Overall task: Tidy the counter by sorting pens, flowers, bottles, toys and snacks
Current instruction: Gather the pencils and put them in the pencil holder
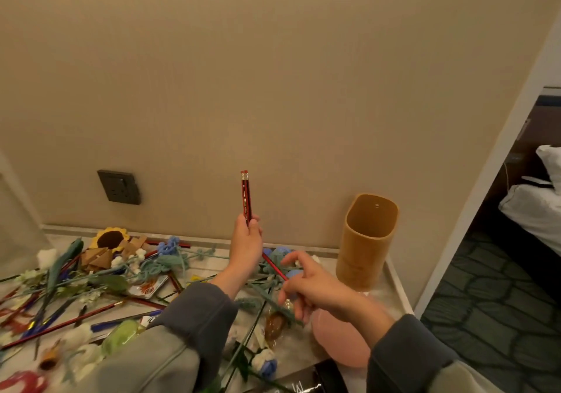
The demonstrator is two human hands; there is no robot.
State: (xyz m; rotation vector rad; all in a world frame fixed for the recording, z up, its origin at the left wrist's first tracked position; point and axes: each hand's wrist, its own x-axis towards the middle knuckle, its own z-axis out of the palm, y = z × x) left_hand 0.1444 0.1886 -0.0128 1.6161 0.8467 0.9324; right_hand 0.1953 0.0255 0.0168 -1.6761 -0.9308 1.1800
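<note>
Nearest the camera, a dark packet (321, 376), a pink rounded thing (340, 342) and a blue and white knitted flower (267, 362) lie unsorted at the front edge of the worktop (390, 297). To the left of them are a greenish bottle-like thing (121, 335), blue pens (127, 321) and a long red pencil (69, 324), all lying loose.

A little further in, the right hand (312, 289) reaches into a tangle of knitted stems and pinches a third red pencil (274, 266) between thumb and fingers, its far end low among the flowers. The left hand (246, 241) is raised above the pile, with its fingers curled round two red pencils (245, 198) held upright, eraser ends up.

Behind the hands, the left half of the worktop is a mixed heap. It holds more pencils and pens, a red and white snack packet (148, 289), white and blue flowers and a knitted sunflower (110, 239) near the wall.

At the back right stands a tan holder (367, 241), and what shows of its inside looks empty.

I judge the sorting to be at an early stage. Pencils are being gathered in the hands and none are stowed yet. The flowers, bottles, toys and snacks lie mixed together.
</note>
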